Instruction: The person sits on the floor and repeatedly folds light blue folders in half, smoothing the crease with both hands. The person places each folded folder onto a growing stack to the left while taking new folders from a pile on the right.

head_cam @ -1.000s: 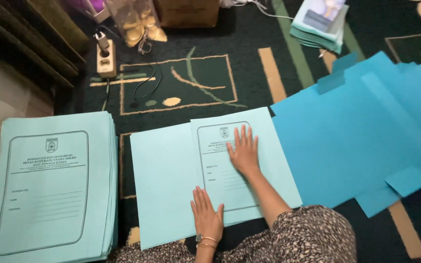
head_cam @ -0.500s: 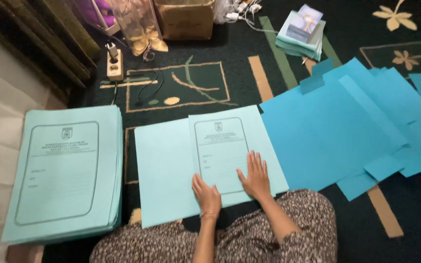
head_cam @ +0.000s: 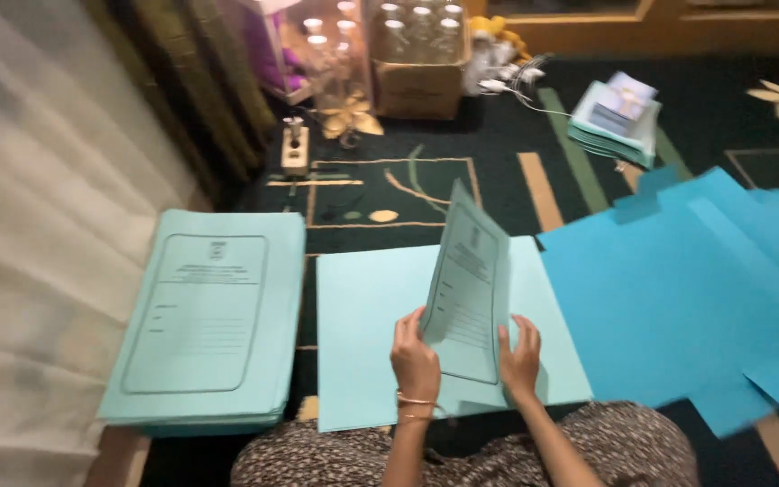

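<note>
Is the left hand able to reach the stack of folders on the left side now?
Probably not at once: the left hand is holding the raised folder flap; the stack lies uncovered beside it.

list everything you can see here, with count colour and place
folder cover: one, pale teal, printed, lifted upright at centre between both hands
open folder sheet: one, pale teal, flat on the carpet under the hands
folder stack: one pile, pale teal, left of centre
unfolded folders: several overlapping, brighter blue, right
small paper pile: one, teal and white, top right
cardboard box: one, brown, holding clear bottles, top centre
power strip: one, cream, top left of centre
carpet: dark green, patterned
curtain: white, left edge
left hand: bangles at wrist, on the cover's left edge
right hand: on the cover's right edge
</note>
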